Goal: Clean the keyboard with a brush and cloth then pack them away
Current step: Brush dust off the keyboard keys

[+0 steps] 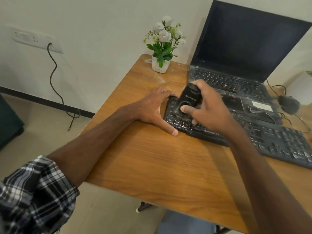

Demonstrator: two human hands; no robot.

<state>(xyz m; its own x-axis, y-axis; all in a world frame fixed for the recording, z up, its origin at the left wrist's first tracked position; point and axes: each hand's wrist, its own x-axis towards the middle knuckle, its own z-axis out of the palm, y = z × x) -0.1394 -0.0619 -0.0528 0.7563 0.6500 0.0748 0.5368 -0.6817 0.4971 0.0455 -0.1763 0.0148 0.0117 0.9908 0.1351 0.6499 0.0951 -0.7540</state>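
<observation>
on the wall at far left a socket (33, 39) has a cable (54, 73) hanging to the floor. a checked sleeve (33, 191) leads to the left hand (152, 105), which lies flat at the left end of the keyboard (270, 137). its fingers are spread, the thumb stretched along the near edge on the table (152, 157) and the fingertips at the far corner, as if bracing it. a plant (163, 46) stands behind.

just right of that hand is the brush (187, 98), a black block over the leftmost keys. its long axis runs from far and high down toward the near key rows, tilted, and the lower end seems to meet the keys above the ctrl row. whether bristles touch is too blurred to tell. the right hand (209, 112) grips the brush from the right, thumb pressed on its face by the round hole and fingers curled behind.

the keyboard's long axis slants from the far left to the near right, so the unbrushed length lies rightward, on the right hand's side. sweeping that way looks like the natural move.

a laptop (244, 48) and a mouse (288, 104) sit beyond. no cloth shows.
</observation>
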